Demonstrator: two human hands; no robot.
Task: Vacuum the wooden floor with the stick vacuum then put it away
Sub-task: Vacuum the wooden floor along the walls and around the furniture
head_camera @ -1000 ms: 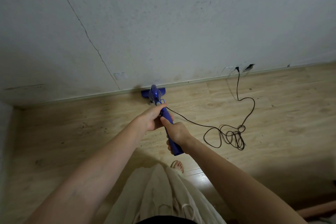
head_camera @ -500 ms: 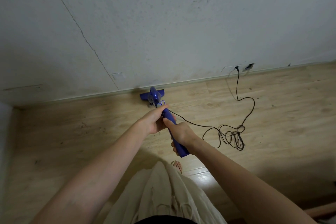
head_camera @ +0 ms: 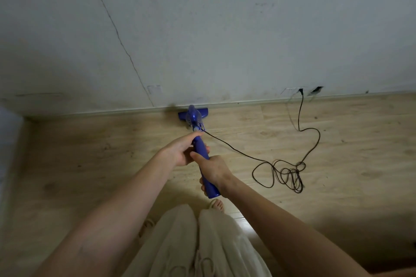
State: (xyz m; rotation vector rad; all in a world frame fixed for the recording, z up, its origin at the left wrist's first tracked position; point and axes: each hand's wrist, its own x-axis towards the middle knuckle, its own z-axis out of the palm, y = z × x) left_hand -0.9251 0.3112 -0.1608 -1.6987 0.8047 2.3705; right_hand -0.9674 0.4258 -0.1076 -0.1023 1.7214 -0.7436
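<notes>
At the foot of the grey wall, the blue stick vacuum stands on the wooden floor, its floor head right against the skirting board. Both hands grip its handle, which slants back toward the person: the left hand curls round it higher up the shaft, the right hand wraps it just below, near the butt end. A black power cord runs from the vacuum to a loose tangle on the floor, then up to a wall socket.
</notes>
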